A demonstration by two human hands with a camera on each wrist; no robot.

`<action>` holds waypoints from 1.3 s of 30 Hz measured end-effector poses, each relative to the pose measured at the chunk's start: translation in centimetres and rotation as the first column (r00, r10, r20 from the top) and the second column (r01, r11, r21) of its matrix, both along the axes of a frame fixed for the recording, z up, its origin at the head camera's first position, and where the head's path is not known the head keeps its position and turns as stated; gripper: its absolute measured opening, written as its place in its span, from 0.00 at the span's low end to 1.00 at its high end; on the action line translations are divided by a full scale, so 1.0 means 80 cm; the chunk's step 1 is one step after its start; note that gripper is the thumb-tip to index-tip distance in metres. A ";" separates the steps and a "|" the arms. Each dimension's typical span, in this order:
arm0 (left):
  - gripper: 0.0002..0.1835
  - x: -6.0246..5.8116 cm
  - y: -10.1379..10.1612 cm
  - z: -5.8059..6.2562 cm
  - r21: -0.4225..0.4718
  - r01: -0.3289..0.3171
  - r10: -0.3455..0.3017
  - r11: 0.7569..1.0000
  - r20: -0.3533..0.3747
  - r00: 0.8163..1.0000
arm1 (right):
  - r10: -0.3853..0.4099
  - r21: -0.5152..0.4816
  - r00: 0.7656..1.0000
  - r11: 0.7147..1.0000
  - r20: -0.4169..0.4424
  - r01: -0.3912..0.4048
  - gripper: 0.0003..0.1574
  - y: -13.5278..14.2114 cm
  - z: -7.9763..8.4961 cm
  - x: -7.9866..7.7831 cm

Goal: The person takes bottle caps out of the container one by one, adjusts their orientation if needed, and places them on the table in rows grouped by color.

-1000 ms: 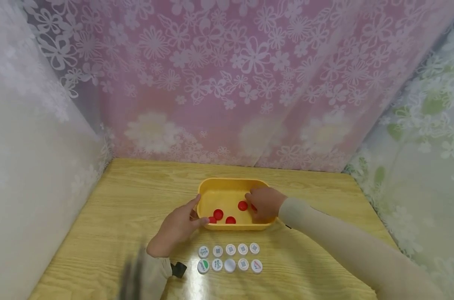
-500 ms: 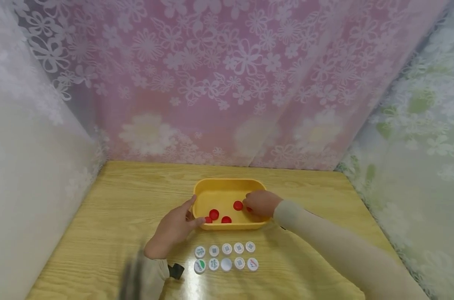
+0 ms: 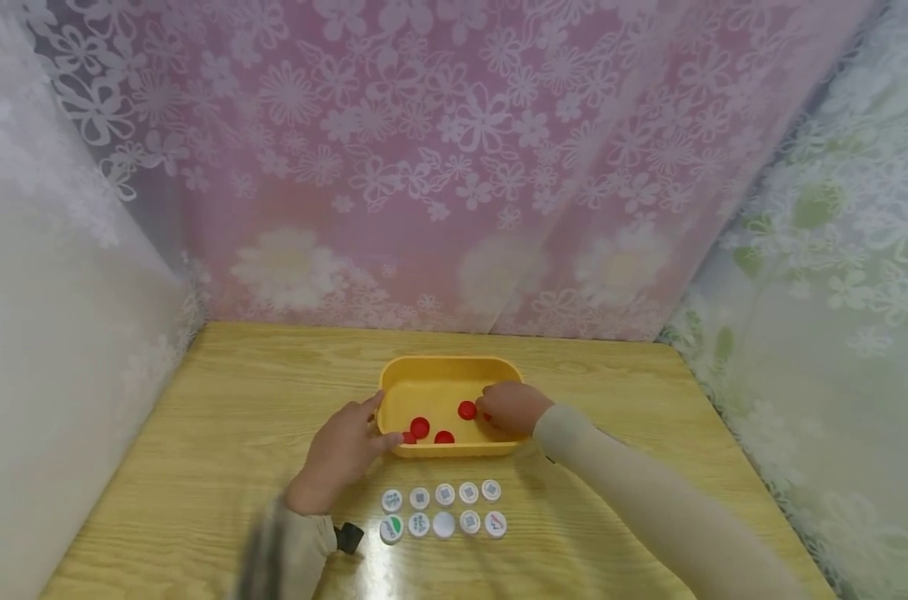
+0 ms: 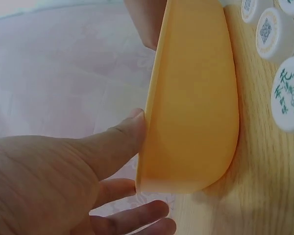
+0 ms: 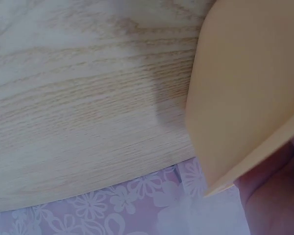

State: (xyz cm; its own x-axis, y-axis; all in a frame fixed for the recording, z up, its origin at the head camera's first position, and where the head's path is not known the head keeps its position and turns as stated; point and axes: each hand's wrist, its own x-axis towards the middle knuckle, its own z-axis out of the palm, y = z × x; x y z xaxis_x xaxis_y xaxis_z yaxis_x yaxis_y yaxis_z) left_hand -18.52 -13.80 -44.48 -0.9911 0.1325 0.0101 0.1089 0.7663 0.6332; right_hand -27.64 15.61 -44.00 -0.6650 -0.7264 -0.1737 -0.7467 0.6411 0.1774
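Observation:
A yellow plastic box (image 3: 454, 450) stands on the wooden table. My left hand (image 3: 341, 454) holds its near left corner, thumb on the front rim and fingers along the left end; the left wrist view shows the thumb (image 4: 120, 139) pressing the rim. My right hand (image 3: 510, 408) reaches down inside the right end. Beside its fingers shows part of a red cap (image 3: 487, 416); whether the fingers pinch it is hidden. Other round red caps lie in the box: one red cap (image 3: 466, 410) near the right hand, another red cap (image 3: 420, 427) farther left.
Two rows of white bottle caps (image 3: 443, 524) lie on the table in front of the box, some with printed tops. Floral cloth (image 3: 424, 167) hangs behind the table and along both sides. A blurred dark shape (image 3: 262, 546) covers the lower left.
The whole scene has shifted slightly left in the head view. My left hand stays on the box, and my right hand remains inside it with little movement.

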 end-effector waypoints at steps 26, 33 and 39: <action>0.36 0.000 0.003 -0.007 0.046 0.050 -0.048 0.998 -0.045 0.998 | -0.115 0.056 0.993 0.992 -0.023 0.117 0.05 -0.024 0.002 0.000; 0.43 0.002 0.002 -0.007 0.063 0.057 -0.054 0.996 -0.037 0.998 | -0.116 0.061 0.993 0.991 -0.023 0.117 0.04 -0.024 -0.001 0.002; 0.44 0.004 0.003 -0.007 0.059 0.062 -0.060 0.996 -0.038 0.997 | -0.155 0.009 0.988 0.988 0.008 0.155 0.04 -0.018 -0.003 0.004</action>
